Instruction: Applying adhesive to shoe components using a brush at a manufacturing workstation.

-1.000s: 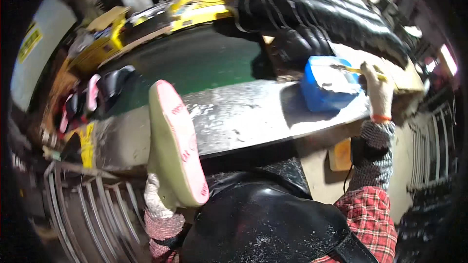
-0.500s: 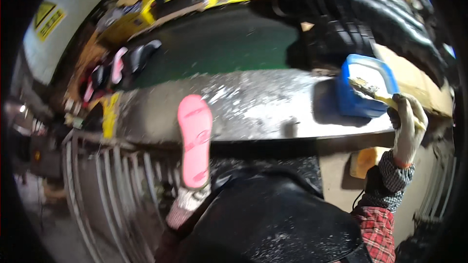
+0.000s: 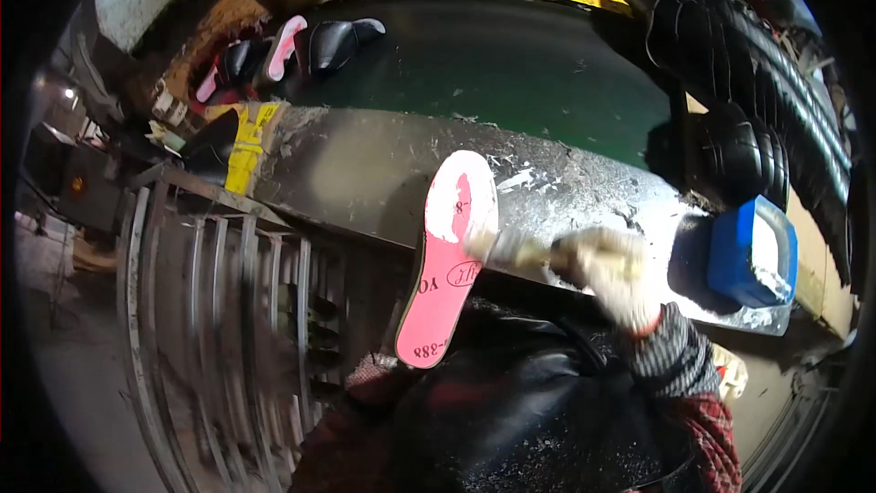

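Note:
A pink shoe insole (image 3: 436,310) is held over the near edge of the bench, its far end coated with white paste. My left hand (image 3: 374,372) grips it by the near end from beneath, its fingers hidden behind the insole. My gloved right hand (image 3: 616,274) is closed around a brush (image 3: 513,248), blurred by motion, whose bristles are at the insole's right edge near the middle. To the right of that hand, on the bench, stands a blue tub (image 3: 725,260) with white paste inside and on its rim.
Paste smears cover the metal bench top (image 3: 356,155). Behind it runs a dark green surface (image 3: 511,64) with black and pink shoe parts (image 3: 330,44) at its left. Black shoe pieces (image 3: 721,64) are stacked at right. A metal rack (image 3: 214,292) stands at near left.
My right hand has brought the brush from the blue tub leftward to the insole. White paste now covers the insole's far end. The view has shifted, too.

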A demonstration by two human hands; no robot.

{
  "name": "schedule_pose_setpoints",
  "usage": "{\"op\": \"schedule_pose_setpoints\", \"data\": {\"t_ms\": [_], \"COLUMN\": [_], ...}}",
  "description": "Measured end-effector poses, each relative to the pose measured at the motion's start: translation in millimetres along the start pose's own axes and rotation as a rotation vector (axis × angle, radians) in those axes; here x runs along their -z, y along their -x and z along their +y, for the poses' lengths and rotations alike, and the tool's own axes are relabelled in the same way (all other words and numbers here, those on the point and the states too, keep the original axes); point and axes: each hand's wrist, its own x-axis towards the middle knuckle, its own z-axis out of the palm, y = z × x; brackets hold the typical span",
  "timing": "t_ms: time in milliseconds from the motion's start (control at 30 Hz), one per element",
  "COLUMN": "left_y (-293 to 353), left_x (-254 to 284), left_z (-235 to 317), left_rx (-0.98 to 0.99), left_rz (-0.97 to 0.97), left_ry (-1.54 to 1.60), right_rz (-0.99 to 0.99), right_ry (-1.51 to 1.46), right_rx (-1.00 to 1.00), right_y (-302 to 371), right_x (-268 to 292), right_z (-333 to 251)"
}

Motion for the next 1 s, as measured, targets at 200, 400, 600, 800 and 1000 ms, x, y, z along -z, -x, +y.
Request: {"op": "schedule_pose_setpoints", "data": {"t_ms": [200, 400, 600, 800, 1000], "left_y": [-4.6, -9.8, -8.0, -39.5, 1.5], "left_x": [-4.9, -3.8, -16.0, 34.8, 1.3], "left_z": [5.6, 2.8, 3.0, 15.3, 13.2], "left_rx": [-0.018, -0.002, -0.166, -0.268, -0.044], "left_rz": [-0.048, -0.139, -0.268, -0.621, 0.065], "left_ry": [-0.032, -0.068, -0.286, -0.553, 0.346], "right_rz": [0.179, -0.325, -0.312, -0.129, 0.053], "right_ry": [0.174, 0.475, 0.098, 0.124, 0.097], "right_rx": [-0.068, 0.401, 0.069, 0.009, -0.053], "right_y": [-65.3, -10.1, 17.0, 28.0, -15.6], "right_x": [-24.1, -39.8, -43.5, -26.8, 12.7], "right_z": [-50.0, -37.9, -26.9, -24.1, 13.3]}}
